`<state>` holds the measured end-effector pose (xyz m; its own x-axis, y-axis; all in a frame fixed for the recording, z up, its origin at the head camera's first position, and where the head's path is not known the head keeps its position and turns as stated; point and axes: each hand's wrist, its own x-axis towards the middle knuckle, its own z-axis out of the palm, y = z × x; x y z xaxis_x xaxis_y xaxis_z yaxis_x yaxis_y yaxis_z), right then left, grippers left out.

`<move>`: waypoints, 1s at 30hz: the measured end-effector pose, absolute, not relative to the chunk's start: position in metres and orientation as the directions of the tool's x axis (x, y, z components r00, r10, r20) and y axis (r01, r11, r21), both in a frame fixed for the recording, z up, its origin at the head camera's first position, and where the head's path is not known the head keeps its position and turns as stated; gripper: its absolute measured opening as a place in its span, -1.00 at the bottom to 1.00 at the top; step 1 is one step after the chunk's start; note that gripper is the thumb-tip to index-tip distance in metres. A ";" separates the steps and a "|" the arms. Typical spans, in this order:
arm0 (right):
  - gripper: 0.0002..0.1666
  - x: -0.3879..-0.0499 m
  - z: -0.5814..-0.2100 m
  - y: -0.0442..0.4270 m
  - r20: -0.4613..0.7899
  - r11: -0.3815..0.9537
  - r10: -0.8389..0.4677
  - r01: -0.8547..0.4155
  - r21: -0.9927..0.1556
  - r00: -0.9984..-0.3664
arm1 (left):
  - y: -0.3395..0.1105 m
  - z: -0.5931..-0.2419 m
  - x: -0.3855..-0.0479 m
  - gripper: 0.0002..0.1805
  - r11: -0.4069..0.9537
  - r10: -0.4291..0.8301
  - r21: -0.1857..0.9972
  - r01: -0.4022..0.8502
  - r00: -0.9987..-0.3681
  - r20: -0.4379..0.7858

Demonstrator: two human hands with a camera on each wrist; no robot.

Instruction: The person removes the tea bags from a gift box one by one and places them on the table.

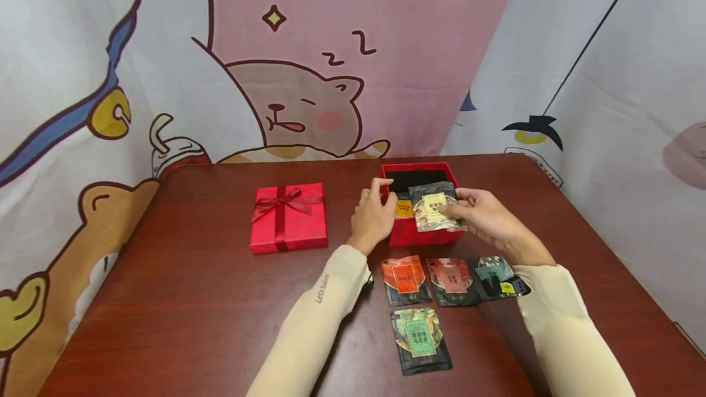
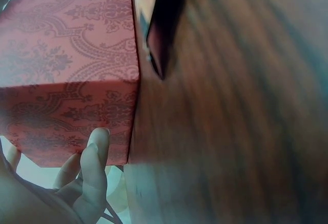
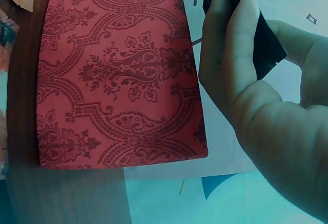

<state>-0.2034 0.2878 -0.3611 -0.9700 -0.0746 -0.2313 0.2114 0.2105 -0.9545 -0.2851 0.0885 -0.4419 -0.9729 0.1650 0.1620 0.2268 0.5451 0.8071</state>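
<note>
The red gift box (image 1: 425, 236), dark inside, stands uncovered toward the back of the table. My left hand (image 1: 374, 216) holds its left wall, fingertips (image 2: 97, 144) on the patterned side and the index finger reaching over the rim. Above the front right rim, my right hand (image 1: 491, 219) pinches a black tea packet (image 1: 432, 216) with a pale yellow label. In the right wrist view that packet (image 3: 264, 49) appears edge-on between thumb and fingers. A packet with an orange-yellow label (image 1: 404, 208) shows inside the box.
In front of the box lie a red-orange packet (image 1: 406, 280), a pink-red packet (image 1: 453, 280) and a teal-labelled packet (image 1: 493, 269) partly under the right wrist. A green-labelled packet (image 1: 421, 339) lies nearer. The red lid with a ribbon bow (image 1: 298, 225) sits to the left.
</note>
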 end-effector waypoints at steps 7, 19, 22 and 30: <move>-0.21 -0.196 -0.367 0.290 -0.249 0.201 -0.073 0.231 -0.952 -0.966 | 0.088 -0.440 -0.283 -0.56 0.541 0.166 0.813 0.217 -0.975 0.150; -0.27 -0.179 -0.375 0.296 -0.236 0.218 -0.105 0.210 -0.953 -0.966 | 0.088 -0.440 -0.283 -0.56 0.553 0.168 0.804 0.218 -0.974 0.149; -0.27 -0.174 -0.377 0.296 -0.235 0.241 -0.105 0.205 -0.949 -0.966 | 0.088 -0.440 -0.283 -0.56 0.554 0.166 0.803 0.219 -0.975 0.151; -0.06 -0.163 -0.384 0.300 -0.243 0.256 -0.101 0.211 -0.943 -0.965 | 0.088 -0.439 -0.282 -0.57 0.562 0.168 0.797 0.223 -0.974 0.154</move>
